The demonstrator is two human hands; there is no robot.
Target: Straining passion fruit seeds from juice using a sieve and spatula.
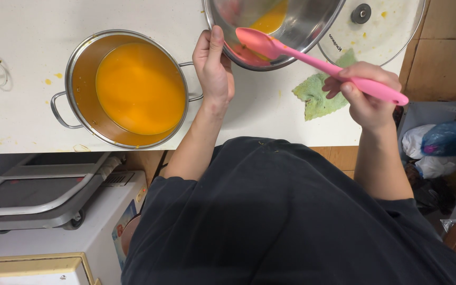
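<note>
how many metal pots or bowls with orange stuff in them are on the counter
2. A steel pot with two handles sits on the left of the white counter, holding orange liquid. A steel bowl at the top edge, gripped by the left hand, is partly cut off; more could lie beyond view.

A glass lid (386, 26) and green cloth (320, 95) lie near what seems a bin (439, 142).

A white surface (22, 31) spans the top, flecked with orange. Brown tiled floor (449, 47) lies at the right. A white appliance (54, 243) stands below at the left.
</note>
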